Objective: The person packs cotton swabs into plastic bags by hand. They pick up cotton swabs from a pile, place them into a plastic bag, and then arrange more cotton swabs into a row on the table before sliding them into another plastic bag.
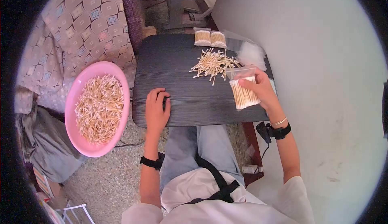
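Note:
My right hand point(260, 88) grips a clear bag of cotton swabs point(244, 94) by its upper part, over the right side of the dark table point(182, 111). My left hand point(157, 109) rests on the table's left front part, fingers a little bent and thumb apart, holding nothing. Just behind the held bag lies a loose pile of cotton swabs point(213, 63). Two filled bags stand side by side at the back edge, a left one point(202, 37) and a right one point(218, 39). Empty clear bags point(250, 54) lie at the back right.
A pink basin point(69, 115) full of loose cotton swabs point(100, 110) is left of the table. Patterned fabric point(89, 18) covers something behind it. A pale wall point(323, 82) rises at the right. A small white bottle point(250, 169) lies below the table's right side.

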### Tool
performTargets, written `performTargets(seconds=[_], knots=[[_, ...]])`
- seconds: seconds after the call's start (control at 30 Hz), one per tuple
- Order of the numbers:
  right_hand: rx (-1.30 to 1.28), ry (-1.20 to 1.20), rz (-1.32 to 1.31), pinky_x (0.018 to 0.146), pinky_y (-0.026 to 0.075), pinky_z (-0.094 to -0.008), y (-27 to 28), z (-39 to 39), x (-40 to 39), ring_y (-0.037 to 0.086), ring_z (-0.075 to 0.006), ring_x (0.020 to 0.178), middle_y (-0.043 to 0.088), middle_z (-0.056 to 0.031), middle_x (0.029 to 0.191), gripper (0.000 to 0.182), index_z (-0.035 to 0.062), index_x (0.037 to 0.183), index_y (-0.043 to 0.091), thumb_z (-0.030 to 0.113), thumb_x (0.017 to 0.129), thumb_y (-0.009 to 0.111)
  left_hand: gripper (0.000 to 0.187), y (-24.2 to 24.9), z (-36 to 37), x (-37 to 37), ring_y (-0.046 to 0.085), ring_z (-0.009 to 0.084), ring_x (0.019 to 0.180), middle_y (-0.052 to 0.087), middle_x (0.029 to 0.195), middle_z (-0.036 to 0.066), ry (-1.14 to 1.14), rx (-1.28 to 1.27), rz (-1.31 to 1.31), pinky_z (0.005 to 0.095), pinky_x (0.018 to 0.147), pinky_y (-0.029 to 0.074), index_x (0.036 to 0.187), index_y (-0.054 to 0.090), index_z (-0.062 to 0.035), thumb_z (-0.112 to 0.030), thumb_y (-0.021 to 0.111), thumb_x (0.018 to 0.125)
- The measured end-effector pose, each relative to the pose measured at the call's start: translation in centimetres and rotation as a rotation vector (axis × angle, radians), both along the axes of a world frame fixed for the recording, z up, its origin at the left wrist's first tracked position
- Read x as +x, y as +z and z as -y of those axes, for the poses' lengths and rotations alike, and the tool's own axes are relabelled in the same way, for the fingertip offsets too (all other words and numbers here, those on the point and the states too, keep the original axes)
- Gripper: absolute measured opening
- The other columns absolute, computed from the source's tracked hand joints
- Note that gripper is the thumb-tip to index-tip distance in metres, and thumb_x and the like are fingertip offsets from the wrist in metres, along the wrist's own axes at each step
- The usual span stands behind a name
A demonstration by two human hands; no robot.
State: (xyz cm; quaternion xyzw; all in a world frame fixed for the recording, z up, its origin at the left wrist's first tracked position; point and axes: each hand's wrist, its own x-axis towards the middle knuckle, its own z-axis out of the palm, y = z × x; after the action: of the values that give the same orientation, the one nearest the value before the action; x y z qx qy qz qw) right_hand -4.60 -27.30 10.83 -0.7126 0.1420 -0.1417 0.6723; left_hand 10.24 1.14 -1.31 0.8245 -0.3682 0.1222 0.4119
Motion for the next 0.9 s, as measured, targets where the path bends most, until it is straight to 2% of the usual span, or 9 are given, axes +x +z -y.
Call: performTargets(seconds=[0.1,0.2,0.3,0.4,0.43,0.53,0.63,0.77,0.9], knots=[[-0.014,0.075,-0.088,0.072,0.055,-0.0254,0.0,0.5,1.4,0.066,-0.0102,0.083,0.068,-0.0038,0.095,0.023,0.0043,0.094,0.060,0.017,0.085,0.077,0.014,-0.1,0.0,0.1,0.053,0.0339,0.112,0.057,0.113,0.012,0.005,-0.002,-0.005,0.0438,0.094,0.043,0.095,0.059,-0.0038,-0.004,0.063,0.082],[-0.106,0.107,-0.167,0.069,0.054,-0.0248,0.2,1.1,3.3,0.065,-0.0083,0.078,0.067,-0.0026,0.091,0.024,0.0038,0.099,0.060,0.020,0.088,0.074,0.015,-0.1,0.0,0.1,0.053,0.0338,0.113,0.057,0.113,0.012,0.004,0.000,-0.020,0.0439,0.095,0.043,0.095,0.059,-0.0038,-0.004,0.063,0.081],[0.157,-0.002,-0.213,0.076,0.055,-0.0269,0.6,1.5,5.5,0.066,-0.0101,0.085,0.067,-0.0052,0.096,0.031,0.0015,0.111,0.059,0.021,0.090,0.071,0.015,0.0,0.0,0.1,0.053,0.0337,0.113,0.057,0.113,0.012,0.005,-0.016,-0.040,0.0440,0.095,0.043,0.096,0.059,-0.0036,-0.004,0.063,0.081],[0.265,0.097,-0.160,0.084,0.053,-0.0290,1.5,1.7,7.5,0.065,-0.0131,0.094,0.066,-0.0072,0.102,0.039,-0.0024,0.120,0.055,0.022,0.092,0.069,0.016,0.0,0.0,0.2,0.053,0.0336,0.113,0.057,0.113,0.012,0.003,-0.025,-0.041,0.0439,0.095,0.043,0.096,0.059,-0.0035,-0.004,0.063,0.080],[0.158,0.103,-0.173,0.091,0.051,-0.0301,1.4,2.0,7.7,0.063,-0.0165,0.103,0.064,-0.0094,0.111,0.045,-0.0051,0.125,0.052,0.023,0.093,0.067,0.016,0.1,-0.1,0.1,0.053,0.0336,0.113,0.057,0.114,0.012,0.007,-0.021,-0.042,0.0439,0.095,0.043,0.096,0.059,-0.0034,-0.004,0.063,0.080],[-0.039,0.126,-0.320,0.096,0.050,-0.0309,1.2,4.0,9.6,0.064,-0.0176,0.102,0.063,-0.0120,0.114,0.050,-0.0062,0.131,0.048,0.025,0.095,0.064,0.016,0.3,-0.1,0.1,0.053,0.0334,0.113,0.057,0.114,0.012,0.014,-0.018,-0.054,0.0438,0.095,0.042,0.096,0.059,-0.0035,-0.004,0.063,0.080],[-0.112,0.089,-0.339,0.091,0.053,-0.0337,1.2,6.0,12.5,0.064,-0.0190,0.103,0.062,-0.0116,0.117,0.056,-0.0061,0.133,0.044,0.028,0.094,0.066,0.016,0.2,0.0,0.0,0.053,0.0331,0.113,0.057,0.114,0.011,0.030,-0.020,-0.069,0.0438,0.095,0.042,0.096,0.060,-0.0038,-0.005,0.063,0.080],[0.173,0.032,-0.236,0.083,0.056,-0.0395,-0.5,9.1,17.6,0.063,-0.0213,0.106,0.061,-0.0150,0.116,0.053,-0.0033,0.132,0.046,0.029,0.095,0.065,0.017,0.3,0.0,0.1,0.053,0.0324,0.114,0.057,0.114,0.011,0.035,-0.020,-0.101,0.0434,0.095,0.043,0.096,0.060,-0.0046,-0.005,0.064,0.079],[0.024,-0.118,-0.209,0.081,0.057,-0.0390,-2.4,9.7,21.3,0.064,-0.0235,0.103,0.062,-0.0145,0.115,0.053,-0.0049,0.131,0.045,0.027,0.094,0.066,0.016,0.4,0.0,0.3,0.052,0.0318,0.113,0.057,0.113,0.010,0.047,-0.010,-0.107,0.0433,0.094,0.043,0.095,0.060,-0.0057,-0.005,0.064,0.079]])
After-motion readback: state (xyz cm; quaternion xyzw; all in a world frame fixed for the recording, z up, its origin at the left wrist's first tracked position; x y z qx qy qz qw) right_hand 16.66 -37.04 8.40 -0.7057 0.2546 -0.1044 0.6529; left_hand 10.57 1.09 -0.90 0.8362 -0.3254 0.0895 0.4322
